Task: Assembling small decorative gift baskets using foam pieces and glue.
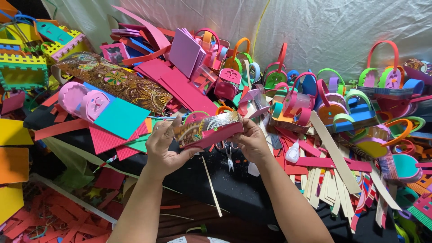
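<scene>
- The left hand (163,148) and right hand (252,141) each gripped an end of the pink foam basket (208,130);
- it hung just above the scissors (228,153);
- a glue bottle (293,152) lay right of those scissors.

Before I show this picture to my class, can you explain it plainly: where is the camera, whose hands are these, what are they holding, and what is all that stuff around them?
The one picture comes from a camera worn on a person's head, looking down at that person's own two bare hands. There is no machine.

The left hand and the right hand together hold a small pink foam box with a patterned strip along its side, each hand gripping one end.

Below them is a black cloth with scissors lying on it. Around it lie heaps of coloured foam sheets, long cut strips, a small white glue bottle, and many finished little foam baskets with curved handles. A patterned brown roll lies at upper left. A white sheet hangs behind.
</scene>
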